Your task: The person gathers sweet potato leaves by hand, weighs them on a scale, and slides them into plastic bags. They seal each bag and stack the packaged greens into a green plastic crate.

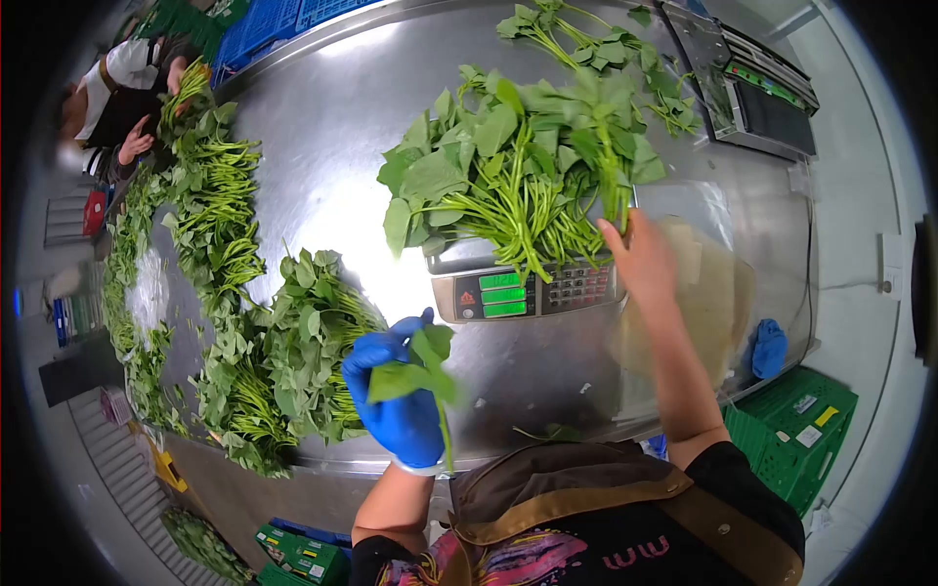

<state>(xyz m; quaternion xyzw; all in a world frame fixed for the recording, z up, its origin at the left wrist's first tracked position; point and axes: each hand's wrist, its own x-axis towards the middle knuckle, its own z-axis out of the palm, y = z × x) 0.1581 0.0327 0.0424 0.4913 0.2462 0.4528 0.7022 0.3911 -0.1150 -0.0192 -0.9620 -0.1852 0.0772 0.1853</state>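
Observation:
My left hand (396, 400), in a blue glove, is closed on a single leafy stem (422, 376) in front of the scale. Bare and ungloved, my right hand (640, 256) grips the stems of a small leafy bunch (610, 161) at the right end of the pile. The digital scale (528, 295) shows green lit displays and a keypad. A large heap of leafy green stems (498, 186) lies on it, cut ends toward me, hiding its platform.
Bunched greens (313, 332) line the steel table's (332, 127) left side. More stems (606, 44) lie at the back, near a sealing-type machine (757, 88). Clear bags (699, 283) and a blue glove (769, 347) are right. A green crate (796, 430) stands below. Another person (122, 88) handles greens far left.

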